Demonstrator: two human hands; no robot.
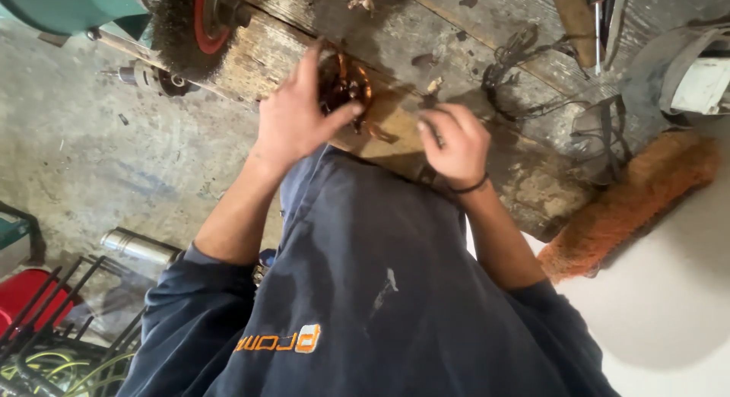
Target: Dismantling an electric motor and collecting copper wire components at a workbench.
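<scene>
My left hand is shut around a round coil of copper-coloured wire, holding it against the worn wooden bench. A loose strand of that wire trails toward my right hand, which wears a dark wristband and has its fingers curled close to the strand's end. Whether the right fingers actually pinch the strand is hard to see. My dark blue sweatshirt fills the lower middle of the view.
A wire brush wheel with a red hub sits on a green machine at the top left. Tangled dark wire, a screwdriver and an orange-bristled brush lie to the right. A metal cylinder lies on the floor.
</scene>
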